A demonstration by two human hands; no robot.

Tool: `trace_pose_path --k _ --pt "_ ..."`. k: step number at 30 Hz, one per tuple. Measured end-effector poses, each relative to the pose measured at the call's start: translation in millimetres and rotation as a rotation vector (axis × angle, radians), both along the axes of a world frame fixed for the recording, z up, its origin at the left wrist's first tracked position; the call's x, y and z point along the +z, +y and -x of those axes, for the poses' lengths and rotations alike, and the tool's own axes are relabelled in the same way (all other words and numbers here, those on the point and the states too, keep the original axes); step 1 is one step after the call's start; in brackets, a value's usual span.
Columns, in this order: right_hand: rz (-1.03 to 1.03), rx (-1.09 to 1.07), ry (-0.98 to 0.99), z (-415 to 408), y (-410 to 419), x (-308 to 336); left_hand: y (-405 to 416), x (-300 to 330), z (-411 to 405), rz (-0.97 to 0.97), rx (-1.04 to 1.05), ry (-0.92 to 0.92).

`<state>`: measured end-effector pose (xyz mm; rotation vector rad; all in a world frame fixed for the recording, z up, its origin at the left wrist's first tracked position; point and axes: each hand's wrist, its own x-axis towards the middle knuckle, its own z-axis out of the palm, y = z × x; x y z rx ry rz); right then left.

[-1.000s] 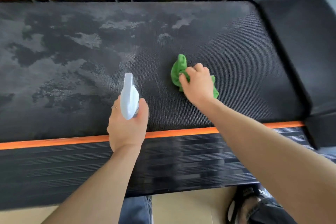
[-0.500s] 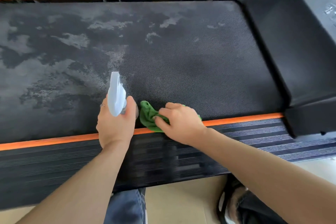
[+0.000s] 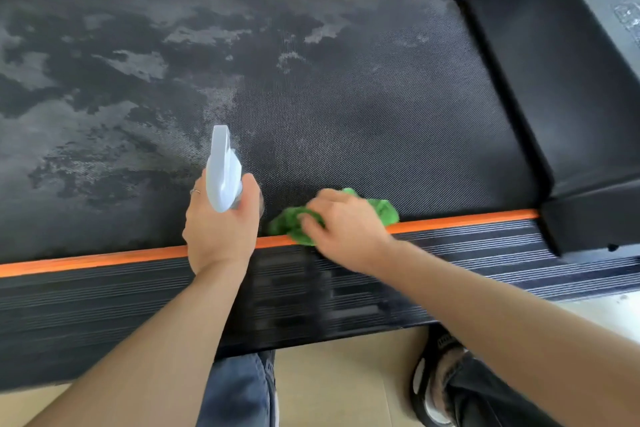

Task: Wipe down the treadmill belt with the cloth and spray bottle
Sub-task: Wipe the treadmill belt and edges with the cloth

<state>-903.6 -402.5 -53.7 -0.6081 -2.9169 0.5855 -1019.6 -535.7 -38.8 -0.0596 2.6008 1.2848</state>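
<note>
The left hand (image 3: 221, 236) was wrapped around a white spray bottle (image 3: 223, 172), and its nozzle pointed away from the person, over the treadmill belt (image 3: 346, 107). Just to the right of that grip, the right hand (image 3: 343, 229) pressed down on a bunched-up green cloth (image 3: 294, 224) — its fingers were curled over it, holding it tight. The cloth sat on the near edge of the belt, touching the orange stripe (image 3: 467, 220) there. Beyond the spray bottle and to its left, the belt was patchy — grey wet-looking marks on black. To the right of the cloth grip, the belt looked darker and more even.
</note>
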Motion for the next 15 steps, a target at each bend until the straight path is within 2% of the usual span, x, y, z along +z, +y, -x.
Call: trace_pose_path --k 3,7,11,15 --pt "0.020 0.086 0.065 30 -29 -6 0 1 -1 -0.005 0.005 0.009" --pt "-0.058 0.157 0.033 -9 18 -9 0 3 -1 0.014 0.013 -0.008" --pt "-0.156 -0.090 -0.060 -82 95 1 1 3 0 -0.001 0.006 -0.004" --pt "-0.177 -0.260 -0.083 -70 76 1 1 4 -1 -0.013 0.012 -0.015"
